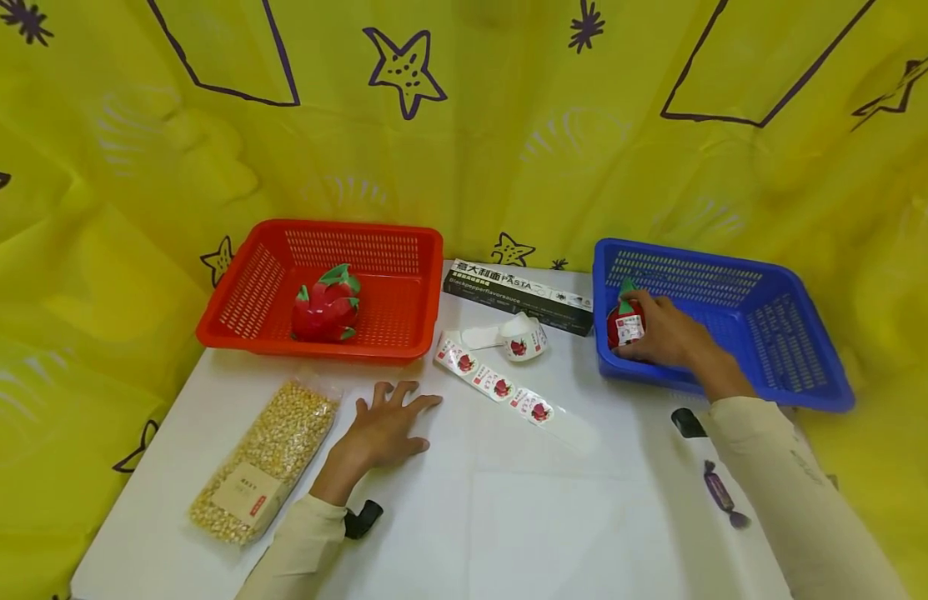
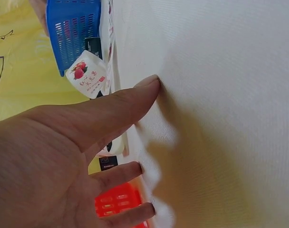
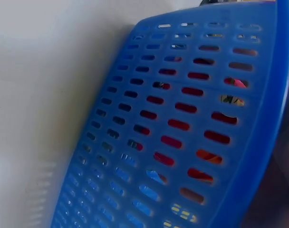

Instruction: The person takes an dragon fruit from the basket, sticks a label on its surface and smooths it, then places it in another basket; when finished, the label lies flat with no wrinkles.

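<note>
My right hand (image 1: 669,329) grips a red dragon fruit (image 1: 616,323) with green leaf tips and a white label, inside the left end of the blue basket (image 1: 722,285). In the right wrist view, the slotted basket wall (image 3: 149,95) hides most of the fruit and hand. My left hand (image 1: 384,425) is spread on the white table, holding nothing; its thumb (image 2: 135,102) shows in the left wrist view. Beyond it, another dragon fruit (image 1: 324,312) lies in the red basket (image 1: 396,308). A partly unrolled strip of dragon fruit stickers (image 1: 501,387) lies between the hands.
Left of the left hand lies a bag of corn kernels (image 1: 283,433). A black pasta box (image 1: 519,296) sits between the baskets at the back. A purple wrapped candy (image 1: 720,487) is beside the right forearm. A yellow patterned cloth (image 1: 479,150) hangs behind the table.
</note>
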Demonstrator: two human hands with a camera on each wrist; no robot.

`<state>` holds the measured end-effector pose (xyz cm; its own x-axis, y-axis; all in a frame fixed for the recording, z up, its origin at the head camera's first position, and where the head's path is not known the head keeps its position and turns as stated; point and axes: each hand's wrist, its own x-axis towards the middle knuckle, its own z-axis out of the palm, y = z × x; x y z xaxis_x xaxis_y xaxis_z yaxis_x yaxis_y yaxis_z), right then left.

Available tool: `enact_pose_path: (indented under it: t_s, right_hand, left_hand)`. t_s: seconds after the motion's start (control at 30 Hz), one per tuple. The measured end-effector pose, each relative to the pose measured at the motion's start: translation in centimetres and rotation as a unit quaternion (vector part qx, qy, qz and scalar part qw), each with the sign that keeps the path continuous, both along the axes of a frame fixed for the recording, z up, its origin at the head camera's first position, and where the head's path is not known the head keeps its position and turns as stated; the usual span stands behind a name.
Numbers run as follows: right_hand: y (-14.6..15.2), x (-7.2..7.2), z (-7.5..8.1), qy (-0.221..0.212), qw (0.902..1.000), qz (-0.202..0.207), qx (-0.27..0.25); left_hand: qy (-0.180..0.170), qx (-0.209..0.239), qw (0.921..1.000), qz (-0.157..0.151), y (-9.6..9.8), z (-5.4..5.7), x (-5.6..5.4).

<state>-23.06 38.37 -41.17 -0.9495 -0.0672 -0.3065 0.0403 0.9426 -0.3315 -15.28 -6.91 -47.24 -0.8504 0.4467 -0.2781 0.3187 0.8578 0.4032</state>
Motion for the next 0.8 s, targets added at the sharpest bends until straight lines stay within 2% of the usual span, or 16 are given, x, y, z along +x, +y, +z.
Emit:
enact_pose_path:
  t_s: [0.17,0.37,0.8]
  right_hand:
    - [0.6,-0.1,0.1,-0.004,0.9994,0.002,-0.035]
    - [1.5,0.3,-0.1,0.010,0.9960,0.004,-0.088]
    - [2.1,0.6,-0.4,0.014,0.9975,-0.007,-0.069]
  left_hand:
    - [0.007,0.002,1.0000,-0.004,0.0,0.1,0.1]
    - [-0.005,-0.003,1.0000,0.003,0.1,0.2,0.0]
    - [-0.009,-0.007,0.9999,0.003,0.1,0.2,0.0]
